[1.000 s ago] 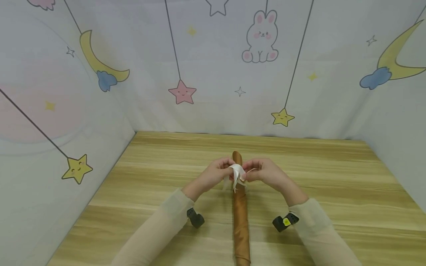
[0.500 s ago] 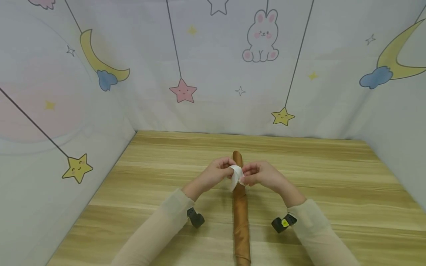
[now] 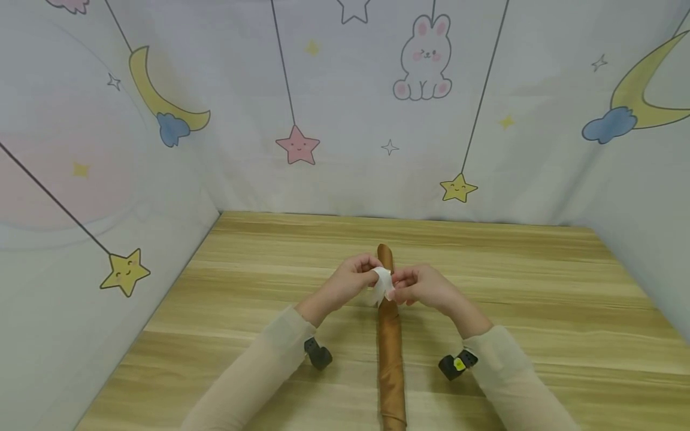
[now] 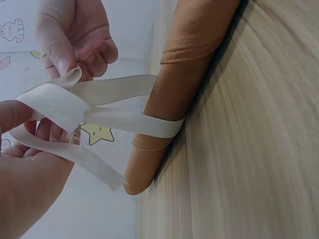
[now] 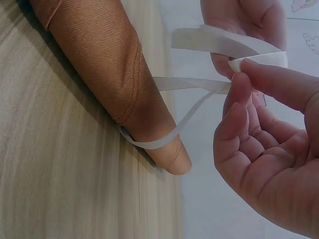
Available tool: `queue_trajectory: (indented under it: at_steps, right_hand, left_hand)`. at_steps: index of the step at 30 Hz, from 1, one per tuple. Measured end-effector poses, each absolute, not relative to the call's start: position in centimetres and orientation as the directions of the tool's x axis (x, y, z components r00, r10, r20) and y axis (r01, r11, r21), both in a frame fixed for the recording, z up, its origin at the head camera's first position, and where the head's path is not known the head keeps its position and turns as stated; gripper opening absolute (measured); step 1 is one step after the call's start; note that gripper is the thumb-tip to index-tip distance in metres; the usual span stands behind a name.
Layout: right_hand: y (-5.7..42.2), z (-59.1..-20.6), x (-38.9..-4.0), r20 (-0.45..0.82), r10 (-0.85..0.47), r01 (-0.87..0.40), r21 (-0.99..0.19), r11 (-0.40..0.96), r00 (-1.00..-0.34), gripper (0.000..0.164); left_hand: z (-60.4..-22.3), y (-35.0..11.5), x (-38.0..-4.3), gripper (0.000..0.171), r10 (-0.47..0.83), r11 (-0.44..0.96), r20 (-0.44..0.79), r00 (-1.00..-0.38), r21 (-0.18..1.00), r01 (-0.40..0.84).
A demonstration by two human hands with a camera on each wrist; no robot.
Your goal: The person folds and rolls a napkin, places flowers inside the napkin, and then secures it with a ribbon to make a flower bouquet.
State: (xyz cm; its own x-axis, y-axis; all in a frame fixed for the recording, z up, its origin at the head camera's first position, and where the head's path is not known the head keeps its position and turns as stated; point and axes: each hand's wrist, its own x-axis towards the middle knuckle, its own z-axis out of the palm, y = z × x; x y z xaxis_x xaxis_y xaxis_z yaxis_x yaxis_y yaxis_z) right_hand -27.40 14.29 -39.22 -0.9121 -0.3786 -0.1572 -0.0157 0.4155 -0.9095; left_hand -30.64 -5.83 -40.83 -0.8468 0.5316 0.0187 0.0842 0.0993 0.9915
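A long, thin roll of brown satin cloth [image 3: 390, 359] with stitched seams lies on the table, pointing away from me. Around its far end passes a white ribbon [image 4: 127, 121], its loop standing off the cloth toward my fingers. My left hand [image 3: 347, 284] holds a crossed part of the ribbon between thumb and fingers, and a frayed tail hangs below in the left wrist view. Opposite it, on the roll's right side, my right hand [image 3: 428, 287] pinches a folded bit of ribbon [image 5: 259, 60] between thumb and index finger. The other fingers of that hand are curled.
Beneath everything is a wood-grain table [image 3: 259, 371]. White cloth walls [image 3: 345, 173] printed with stars, moons and a rabbit stand at the back and both sides. Each wrist carries a black strapped camera [image 3: 318, 354].
My right hand has moved slightly nearer to me and toward the roll. The ribbon's loose ends, spread over the cloth before, now show less. The left hand and the roll stay nearly still.
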Motion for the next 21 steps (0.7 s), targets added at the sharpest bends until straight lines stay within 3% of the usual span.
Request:
queue_trajectory:
  at_steps: [21]
  right_hand:
    - [14.0,-40.2,-27.9,-0.17,-0.386,-0.017,-0.9,0.436,-0.907,0.028]
  left_hand:
    - [-41.1,-5.8,-30.6,0.013,0.522,0.106,0.019,-0.853,0.991,0.087]
